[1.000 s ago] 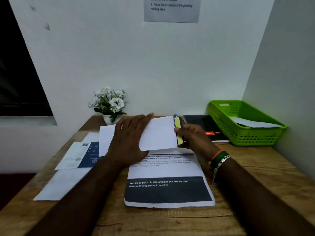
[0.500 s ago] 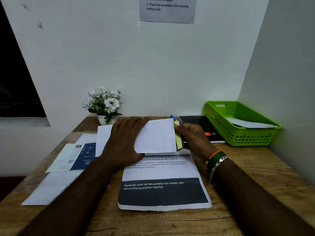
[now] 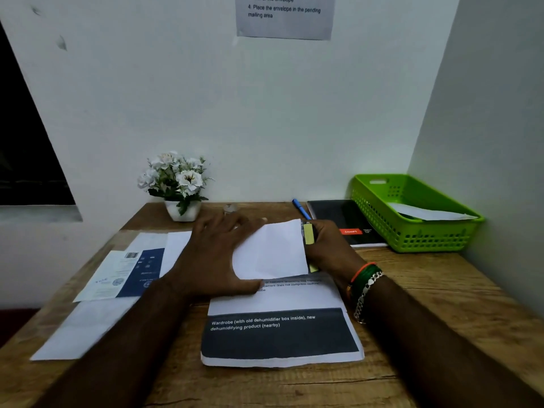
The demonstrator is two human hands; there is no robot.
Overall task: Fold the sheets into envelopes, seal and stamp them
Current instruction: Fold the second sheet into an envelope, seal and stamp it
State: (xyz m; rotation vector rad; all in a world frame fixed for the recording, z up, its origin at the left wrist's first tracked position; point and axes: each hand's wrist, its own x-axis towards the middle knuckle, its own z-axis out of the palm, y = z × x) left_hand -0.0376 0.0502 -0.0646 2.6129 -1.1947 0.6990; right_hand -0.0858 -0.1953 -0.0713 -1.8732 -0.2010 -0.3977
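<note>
We find the person at a wooden desk (image 3: 426, 290), working over a folded white sheet (image 3: 272, 250) that lies on top of a printed page (image 3: 279, 334) with a dark band across its lower part. The left hand (image 3: 215, 257) lies flat on the left portion of the folded sheet, fingers spread and straight, pressing it down. The right hand (image 3: 326, 245) sits at the sheet's right edge, fingers curled round a narrow yellow item (image 3: 308, 238); whether this is a glue stick or a pad of stickers we cannot tell.

We judge the step in hand to be creasing or closing one fold, with sealing not yet done. No stamp is visible on the sheet.

A green basket (image 3: 412, 240) at the far right holds one white paper (image 3: 426, 214), possibly a finished envelope. Loose papers (image 3: 88, 319) and a blue-and-white leaflet (image 3: 129, 272) lie to the left; a blue pen (image 3: 300, 208) and a black notebook (image 3: 344, 219) rest behind the right hand, and a flower pot (image 3: 182, 210) stands against the wall.

The next move, in our judgement, calls for holding the fold steady under the left palm while the right hand applies the yellow item along the open edge.
</note>
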